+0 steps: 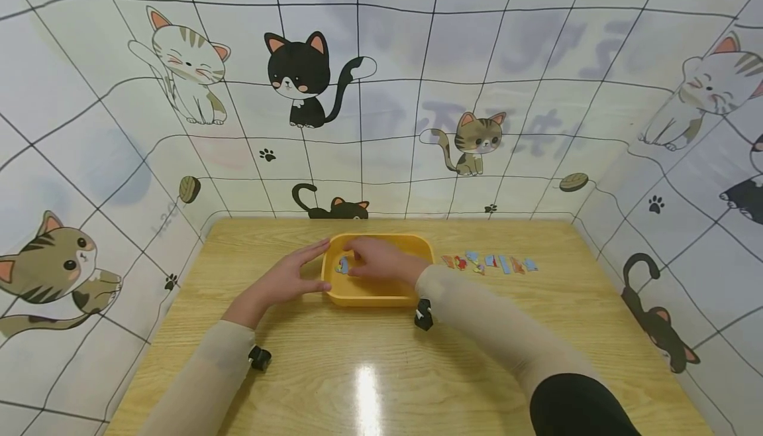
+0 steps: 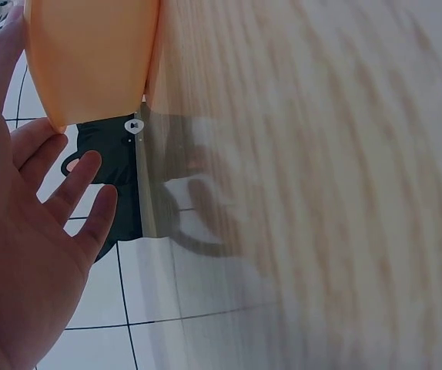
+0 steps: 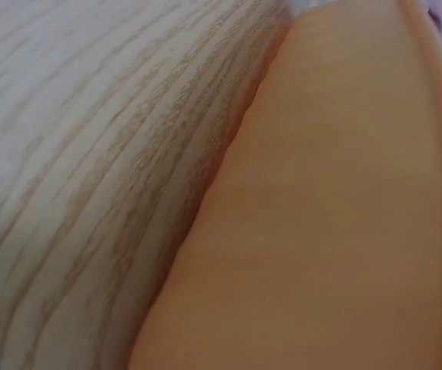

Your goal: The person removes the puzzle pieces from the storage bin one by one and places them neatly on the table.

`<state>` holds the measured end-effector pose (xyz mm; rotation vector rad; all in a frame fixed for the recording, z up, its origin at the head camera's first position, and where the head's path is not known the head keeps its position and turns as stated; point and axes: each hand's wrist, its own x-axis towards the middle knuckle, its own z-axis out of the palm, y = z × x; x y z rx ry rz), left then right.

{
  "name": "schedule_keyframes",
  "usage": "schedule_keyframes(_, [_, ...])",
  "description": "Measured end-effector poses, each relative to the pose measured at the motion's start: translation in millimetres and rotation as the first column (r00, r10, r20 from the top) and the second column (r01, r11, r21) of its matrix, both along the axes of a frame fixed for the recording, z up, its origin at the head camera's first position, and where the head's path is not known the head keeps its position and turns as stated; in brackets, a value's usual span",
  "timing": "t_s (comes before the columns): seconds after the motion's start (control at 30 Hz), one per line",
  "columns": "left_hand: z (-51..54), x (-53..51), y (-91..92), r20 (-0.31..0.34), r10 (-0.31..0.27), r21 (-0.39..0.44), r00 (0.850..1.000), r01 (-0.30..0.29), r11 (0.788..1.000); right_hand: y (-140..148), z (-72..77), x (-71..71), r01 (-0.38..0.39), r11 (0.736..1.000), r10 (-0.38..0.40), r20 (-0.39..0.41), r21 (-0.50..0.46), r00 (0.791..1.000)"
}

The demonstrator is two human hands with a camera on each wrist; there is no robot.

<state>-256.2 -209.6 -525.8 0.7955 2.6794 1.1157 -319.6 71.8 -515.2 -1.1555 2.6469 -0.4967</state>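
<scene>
A yellow plastic tray (image 1: pixel 372 301) stands on the wooden table. My left hand (image 1: pixel 290 277) touches its left end, fingers fairly straight at the far corner and thumb toward the near one. From the left wrist, that hand (image 2: pixel 32 200) shows its fingertips against the tray wall (image 2: pixel 90 62). My right hand (image 1: pixel 381 260) reaches inside the tray, fingers bent down at the left end beside small blue and yellow flat pieces (image 1: pixel 342 266). Its fingertips are partly hidden, so I cannot tell whether they pinch one. Only the tray's outer side (image 3: pixel 321 193) fills most of the right wrist view.
Right of the tray lies a loose row of several small colourful flat pieces (image 1: pixel 505 264), resembling jigsaw pieces. The wooden table (image 1: pixel 334 363) extends toward me. Cat-patterned sheeting (image 1: pixel 393 91) encloses the back and both sides.
</scene>
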Motion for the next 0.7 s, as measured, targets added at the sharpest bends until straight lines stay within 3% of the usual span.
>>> schedule_keyframes(0.3, [1.8,1.0,0.1,-0.006,-0.009,0.000,1.000,0.009,1.000,-9.4,-5.2,-5.5,-0.006,1.000,0.007,0.029,-0.021,1.000])
schedule_keyframes(0.57, [1.7,0.9,0.5,-0.015,-0.015,0.000,1.000,0.015,1.000,-15.2,-11.2,-11.0,-0.047,0.999,0.048,-0.041,0.022,0.998])
schedule_keyframes(0.7, [1.5,0.2,0.5,-0.011,-0.015,0.002,1.000,0.015,1.000,-16.8,-10.4,-9.7,-0.033,0.999,0.034,-0.036,0.033,0.999])
